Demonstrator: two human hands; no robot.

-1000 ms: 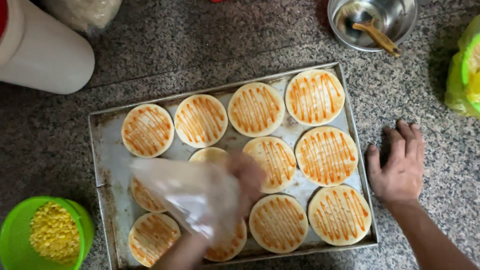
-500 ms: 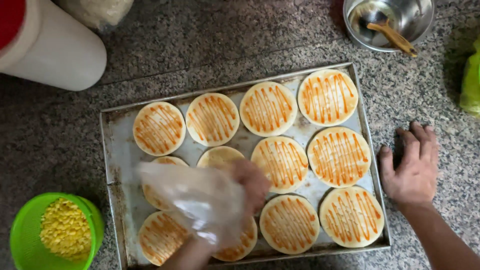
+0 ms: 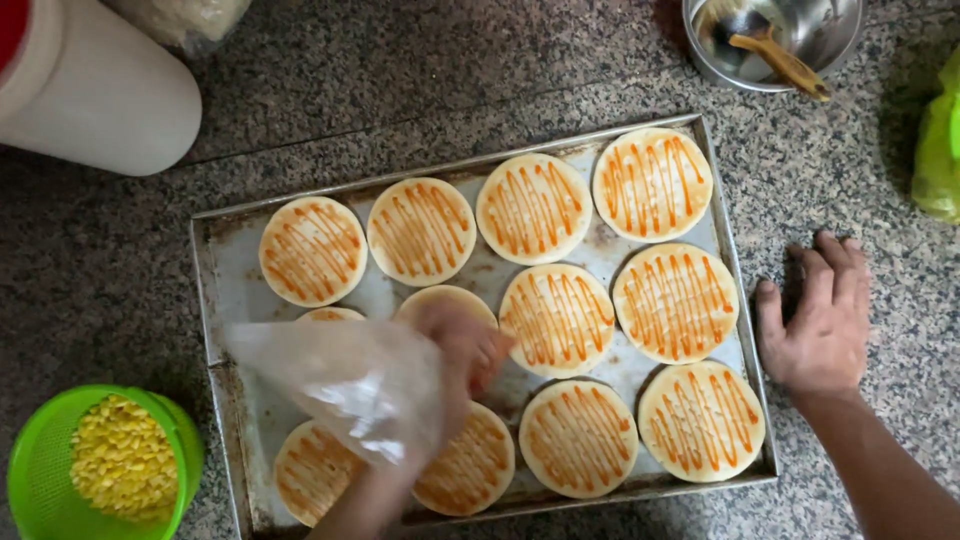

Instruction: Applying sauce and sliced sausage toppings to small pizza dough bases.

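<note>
Since a moment ago the left hand (image 3: 465, 350) has barely shifted, still closed around the clear plastic piping bag (image 3: 340, 385) over the plain dough round (image 3: 440, 298) at the tray's (image 3: 215, 300) centre. At three o'clock, beside the tray, the right hand (image 3: 820, 320) rests open and flat on the bench (image 3: 100, 270), holding nothing. Sauce-striped rounds (image 3: 533, 208) surround it.

At your seven o'clock sits a green plastic strainer of yellow corn kernels (image 3: 105, 462); at one o'clock, a round steel bowl (image 3: 772, 40), perhaps holding a wooden spoon (image 3: 780, 62).
</note>
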